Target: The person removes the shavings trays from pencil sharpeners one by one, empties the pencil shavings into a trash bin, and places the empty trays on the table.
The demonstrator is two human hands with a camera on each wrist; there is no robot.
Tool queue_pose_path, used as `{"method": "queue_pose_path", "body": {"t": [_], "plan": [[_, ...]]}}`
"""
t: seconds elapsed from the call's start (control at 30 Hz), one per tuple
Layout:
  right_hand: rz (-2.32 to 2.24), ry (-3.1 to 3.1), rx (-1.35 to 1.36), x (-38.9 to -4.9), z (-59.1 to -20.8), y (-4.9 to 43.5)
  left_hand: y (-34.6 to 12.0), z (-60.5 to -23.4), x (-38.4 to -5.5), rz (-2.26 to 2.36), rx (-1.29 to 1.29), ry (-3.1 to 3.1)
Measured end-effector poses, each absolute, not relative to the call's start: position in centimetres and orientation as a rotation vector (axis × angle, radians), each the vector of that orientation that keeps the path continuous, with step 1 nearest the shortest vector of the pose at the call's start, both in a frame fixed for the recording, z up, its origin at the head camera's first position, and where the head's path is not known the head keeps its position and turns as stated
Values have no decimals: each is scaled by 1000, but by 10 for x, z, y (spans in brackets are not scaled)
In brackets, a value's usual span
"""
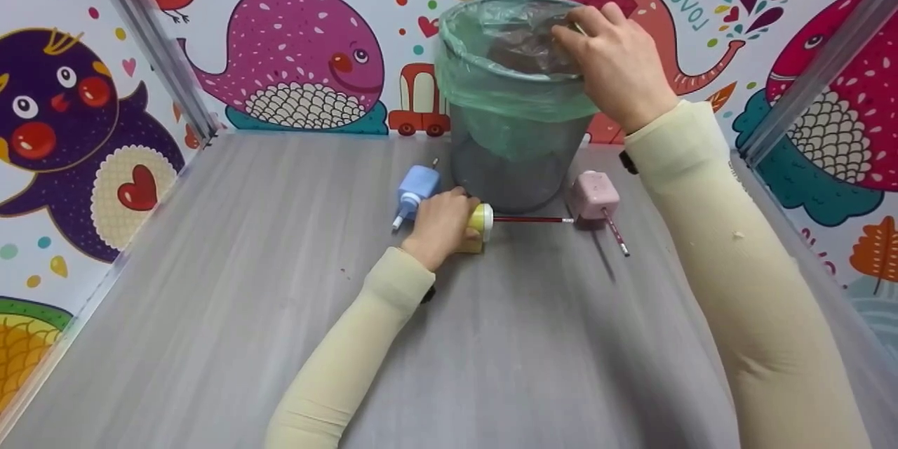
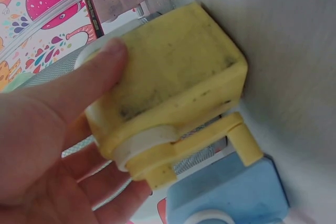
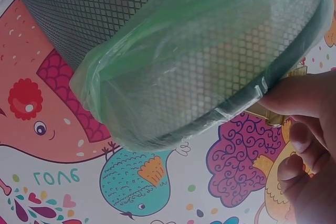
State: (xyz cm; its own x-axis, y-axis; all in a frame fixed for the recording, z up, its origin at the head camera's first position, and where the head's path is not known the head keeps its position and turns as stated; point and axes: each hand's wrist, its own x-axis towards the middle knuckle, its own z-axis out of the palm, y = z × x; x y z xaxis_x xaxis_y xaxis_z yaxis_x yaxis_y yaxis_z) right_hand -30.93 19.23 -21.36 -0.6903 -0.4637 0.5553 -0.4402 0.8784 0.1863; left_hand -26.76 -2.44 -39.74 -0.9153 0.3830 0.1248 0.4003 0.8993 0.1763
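- The yellow crank sharpener (image 2: 173, 59) is gripped by the left hand (image 1: 438, 228) at the bench (image 1: 280, 259), before the mesh bin (image 1: 515, 179).
- A small yellowish piece (image 3: 262, 112) is pinched by the right hand (image 1: 621, 59) at the bin's rim, which is covered by a green liner (image 1: 519, 106).
- The sharpener is flanked by a blue sharpener (image 1: 419, 181) and a pink sharpener (image 1: 596, 191).
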Motion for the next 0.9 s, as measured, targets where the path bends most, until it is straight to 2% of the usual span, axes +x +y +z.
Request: {"method": "queue_pose_path", "body": {"t": [0.9], "plan": [[-46,-2451,616,-307,-211,191,-24,-399,-267,-307,-618,-2959]]}}
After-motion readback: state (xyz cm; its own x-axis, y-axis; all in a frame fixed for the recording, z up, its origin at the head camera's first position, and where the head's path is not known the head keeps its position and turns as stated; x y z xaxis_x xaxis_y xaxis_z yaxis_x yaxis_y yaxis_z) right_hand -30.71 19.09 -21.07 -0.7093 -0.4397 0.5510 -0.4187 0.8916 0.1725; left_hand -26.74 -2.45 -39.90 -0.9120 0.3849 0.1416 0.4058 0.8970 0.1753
